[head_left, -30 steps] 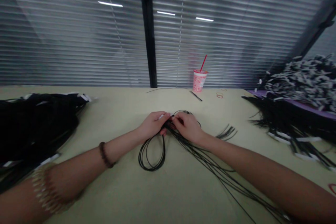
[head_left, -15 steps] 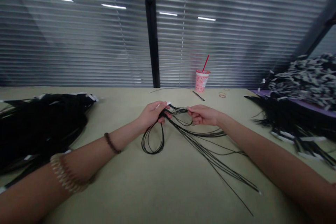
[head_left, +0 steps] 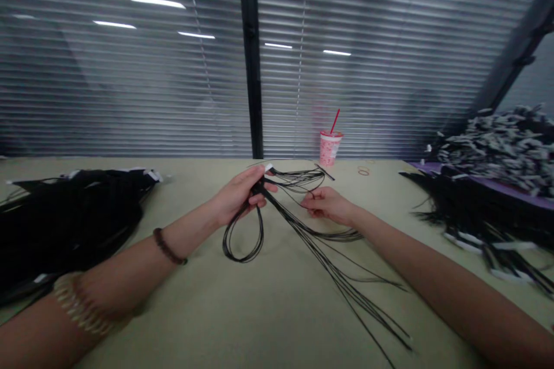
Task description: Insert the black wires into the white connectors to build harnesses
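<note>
- Head view: beyond both hands, a wall of grey slatted blinds [head_left: 142, 98], crossed near the top by bright streaks of light and split by a dark upright post [head_left: 251, 57].
- Beneath both hands, a pale worktop [head_left: 259, 317], stretching back to the foot of the blinds.
- Left hand [head_left: 242, 191]: fingers curled and clamped around a bundle of thin black cables [head_left: 288, 213].
- Just past the left thumb, a small white connector [head_left: 269, 168] on one end of the bundle, with several strands arching from there toward the far side of the right hand.
- Below the left hand, a narrow loop [head_left: 243, 260] of the same cables.
- From the left hand toward the near right, the long tail of the bundle, fanned out below the right hand and forearm.
- Right hand [head_left: 326, 206]: thumb and fingertips together, pinched on a thin black strand [head_left: 291, 195].
- Behind the left hand, on the wrist, a brown bracelet [head_left: 167, 247]; farther up the forearm, a pale coiled band [head_left: 80, 302].
- Beyond the right hand, a short black stick [head_left: 325, 172], then a pink cup [head_left: 329, 150] with a red straw [head_left: 334, 121]; right of these, an orange ring [head_left: 363, 170].
- Well left of the left hand, a dark heap [head_left: 73, 213] with white ends.
- Well right of the right hand, black strands [head_left: 471, 204], a purple sheet [head_left: 515, 191] and a mound of white-tipped pieces [head_left: 497, 150].
</note>
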### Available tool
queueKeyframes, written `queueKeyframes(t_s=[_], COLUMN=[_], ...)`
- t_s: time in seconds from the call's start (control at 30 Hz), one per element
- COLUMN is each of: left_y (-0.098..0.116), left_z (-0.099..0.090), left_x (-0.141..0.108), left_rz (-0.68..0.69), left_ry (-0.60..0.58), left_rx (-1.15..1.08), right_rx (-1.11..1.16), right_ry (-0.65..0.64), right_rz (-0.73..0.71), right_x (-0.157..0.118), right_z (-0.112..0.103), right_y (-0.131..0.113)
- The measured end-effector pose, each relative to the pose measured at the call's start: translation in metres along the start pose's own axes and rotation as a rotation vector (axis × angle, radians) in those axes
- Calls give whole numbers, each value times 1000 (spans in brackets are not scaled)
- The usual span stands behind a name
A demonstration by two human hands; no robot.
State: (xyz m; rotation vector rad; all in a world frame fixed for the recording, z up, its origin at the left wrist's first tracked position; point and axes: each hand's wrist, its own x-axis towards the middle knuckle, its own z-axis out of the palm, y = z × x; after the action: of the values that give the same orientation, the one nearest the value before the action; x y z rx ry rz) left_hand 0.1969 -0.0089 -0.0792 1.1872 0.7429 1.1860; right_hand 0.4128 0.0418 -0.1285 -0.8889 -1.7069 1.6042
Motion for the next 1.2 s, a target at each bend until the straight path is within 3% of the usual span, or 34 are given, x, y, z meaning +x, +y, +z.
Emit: queueKeyframes(t_s=[0.2, 0.33, 0.5, 0.67, 0.73, 0.83, 0.9, 1.03, 1.13, 1.2], left_y=[-4, -12, -26, -29, -29, -30, -34, -40, -42, -43], left_z=[14, 14, 4, -2, -2, -3, -5, -10, -11, -12], left_x=[-13, -13, -3, 1, 0, 0, 1, 1, 1, 1], left_rz=[-200, -300, -315, -380, -396, -373, -326, -246, -226, -215], left_ry=[-174, -238, -73, -19, 0, -19, -44, -79, -86, -83], left_rx=[31, 56, -43, -156, -199, -253, -276, -290, -281, -270], right_rx=[250, 360, 414, 440, 433, 399, 384, 93, -302, -576], right_ry=[7, 29, 190, 165, 290, 597, 701, 645, 500, 317], right_rz=[-48, -77, 66, 44, 13, -130, -239, -446, -402, -318], right_x=[-2, 0, 5, 0, -1, -1, -2, -8, -13, -14], right_z=[-11, -21, -33, -50, -55, -57, -53, -30, 0, 22], right_y=[0, 1, 1, -8, -13, -26, -38, -61, -65, -59])
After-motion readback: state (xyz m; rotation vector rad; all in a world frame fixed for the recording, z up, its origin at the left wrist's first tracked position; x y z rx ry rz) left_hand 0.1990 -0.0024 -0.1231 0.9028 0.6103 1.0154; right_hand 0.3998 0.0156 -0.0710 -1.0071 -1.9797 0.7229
